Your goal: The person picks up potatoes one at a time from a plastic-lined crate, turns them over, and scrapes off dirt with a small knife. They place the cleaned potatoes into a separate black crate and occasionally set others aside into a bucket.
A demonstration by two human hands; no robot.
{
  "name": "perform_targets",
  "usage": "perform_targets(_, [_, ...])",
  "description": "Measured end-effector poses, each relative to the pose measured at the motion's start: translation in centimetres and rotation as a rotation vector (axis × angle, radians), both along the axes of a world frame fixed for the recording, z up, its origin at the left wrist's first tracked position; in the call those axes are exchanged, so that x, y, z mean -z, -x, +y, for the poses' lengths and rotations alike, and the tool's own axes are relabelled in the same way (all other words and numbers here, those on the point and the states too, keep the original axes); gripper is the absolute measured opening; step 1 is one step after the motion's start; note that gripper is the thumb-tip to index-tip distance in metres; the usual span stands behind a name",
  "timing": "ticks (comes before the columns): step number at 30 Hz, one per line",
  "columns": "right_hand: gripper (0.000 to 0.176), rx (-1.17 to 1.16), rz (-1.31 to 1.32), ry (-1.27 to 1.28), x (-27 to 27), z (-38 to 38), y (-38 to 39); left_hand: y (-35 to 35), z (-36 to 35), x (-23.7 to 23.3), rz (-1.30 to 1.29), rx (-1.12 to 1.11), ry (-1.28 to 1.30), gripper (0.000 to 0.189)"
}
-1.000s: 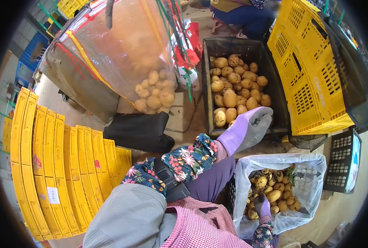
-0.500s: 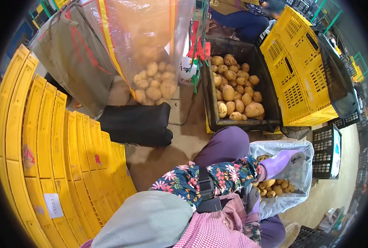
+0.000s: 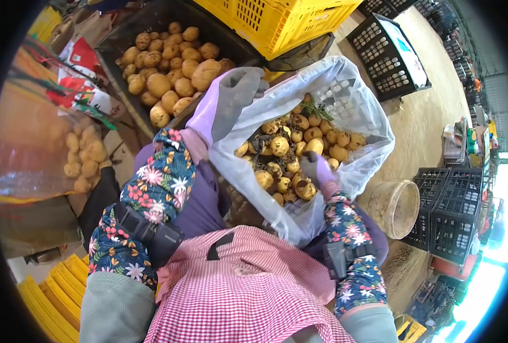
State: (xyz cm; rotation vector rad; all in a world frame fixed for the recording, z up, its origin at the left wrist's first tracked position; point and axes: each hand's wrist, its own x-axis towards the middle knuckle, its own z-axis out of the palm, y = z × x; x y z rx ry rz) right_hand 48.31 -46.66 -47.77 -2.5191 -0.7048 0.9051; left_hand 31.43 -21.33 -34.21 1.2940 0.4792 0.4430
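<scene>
My left hand [image 3: 231,100], in a purple and grey glove, is over the border between the dark bin [image 3: 114,54] and the plastic-lined crate. Its fingers are bent together; what they hold is hidden. My right hand [image 3: 318,170], gloved alike, is low inside the crate with its fingers closed against a yellow potato [image 3: 314,146]. Around it lie several soiled potatoes [image 3: 279,146], dark scraps and a green sprig [image 3: 318,110]. The clear liner [image 3: 374,123] hangs over the crate's sides. Cleaner potatoes [image 3: 158,84] fill the dark bin.
Yellow crates [image 3: 276,23] stand behind the bin. At the left is a see-through sack [image 3: 31,154] with potatoes. A dirty white bucket [image 3: 405,208] stands right of the lined crate, beside stacked black crates [image 3: 451,214]. Another black crate [image 3: 382,57] sits at upper right.
The view has swung right and closer to the lined crate. My left hand has gone from over that crate to its border by the dark bin; my right hand now reaches among the potatoes.
</scene>
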Motion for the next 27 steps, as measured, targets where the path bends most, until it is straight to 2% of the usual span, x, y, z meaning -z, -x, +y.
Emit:
perform_targets(1, [0.045,0.158,0.092,0.011,-2.4,2.1,2.0,-0.8,0.3,1.0,0.008,0.009,0.011,0.050])
perform_targets(2, [0.045,0.106,0.009,-0.054,0.1,1.9,1.6,-1.1,0.1,1.0,0.067,0.018,-0.017,0.045])
perform_targets(3, [0.045,0.042,-0.069,-0.132,3.9,1.9,1.4,-1.7,-0.5,2.1,-0.057,0.069,0.225,0.037])
perform_targets(4, [0.048,-0.039,-0.217,-0.084,5.8,2.8,1.6,-1.6,-1.1,0.5,0.029,0.117,0.063,0.033])
perform_targets(5, [0.051,-0.143,-0.286,0.071,5.6,4.2,2.0,-1.9,-1.2,0.6,0.130,0.168,0.075,0.032])
perform_targets(6, [0.050,-0.358,-0.428,0.105,8.1,4.4,2.3,-1.7,-1.5,-1.1,-0.010,0.029,0.898,0.032])
perform_targets(7, [0.048,-0.625,-0.547,-0.090,20.0,1.7,-0.2,-2.4,-2.0,0.6,0.034,0.086,0.757,0.034])
perform_targets(8, [0.047,-0.561,-0.519,-0.009,19.0,2.6,2.1,-2.7,-3.2,2.1,0.061,-0.066,-0.195,0.022])
perform_targets(9, [0.047,-0.520,-0.487,0.017,17.7,3.5,3.9,-2.1,-2.5,-0.6,0.235,-0.012,-0.200,0.020])
perform_targets(10, [0.047,-0.498,-0.443,0.010,16.7,3.9,4.9,-2.1,-2.5,-0.5,0.258,0.008,-0.142,0.019])
perform_targets(11, [0.046,-0.472,-0.396,-0.013,15.6,3.9,4.7,-3.0,-3.4,1.2,0.110,-0.172,-0.173,0.020])
perform_targets(12, [0.046,-0.445,-0.337,-0.054,14.2,4.2,3.8,-3.4,-3.3,1.4,0.075,-0.165,-0.071,0.019])
perform_targets(13, [0.046,-0.416,-0.243,-0.119,12.4,4.2,2.4,-3.9,-2.9,1.6,0.181,-0.084,-0.282,0.020])
perform_targets(15, [0.046,-0.356,0.033,-0.324,7.2,4.3,0.1,-3.4,-2.2,-0.2,0.296,0.080,-0.214,0.025])
perform_targets(16, [0.046,-0.371,0.123,-0.432,3.8,4.5,-0.1,-3.1,-2.3,-0.1,0.280,0.081,-0.221,0.025])
perform_targets(17, [0.046,-0.494,0.152,-0.519,0.0,4.4,-0.1,-3.0,-2.6,-0.3,0.279,0.099,-0.259,0.025])
perform_targets(18, [0.045,0.193,0.758,-0.716,-3.2,4.8,2.4,-2.7,-2.9,-0.5,0.280,0.119,-0.302,0.025])
perform_targets(19, [0.051,0.040,0.799,-0.538,-4.1,3.2,0.4,-2.0,-3.4,-0.2,0.266,0.119,-0.320,0.025])
perform_targets(21, [0.052,0.282,1.295,-0.514,-5.4,1.3,-2.0,-1.0,-5.4,0.6,0.223,0.247,-0.500,0.048])
perform_targets(22, [0.052,0.273,1.278,-0.540,-7.0,1.4,-1.1,-0.6,-6.6,0.4,0.326,0.347,-0.679,0.075])
perform_targets(23, [0.050,-0.124,0.663,-0.654,-8.9,2.5,1.7,-0.2,-8.0,1.8,0.338,0.391,-0.695,0.091])
perform_targets(24, [0.049,-0.499,0.022,-0.699,-10.5,2.6,3.0,0.2,-10.3,1.7,0.327,0.274,-0.831,0.084])
perform_targets(25, [0.049,-0.501,0.010,-0.702,-11.5,2.4,3.5,0.7,-11.6,1.4,0.317,0.156,-0.957,0.079])
perform_targets(26, [0.050,-0.516,-0.088,-0.647,-12.4,2.0,3.8,0.7,-12.1,1.2,0.308,0.153,-0.961,0.079])
perform_targets(27, [0.050,-0.531,-0.183,-0.590,-12.8,1.7,3.9,0.7,-12.3,0.8,0.304,0.161,-0.925,0.072])
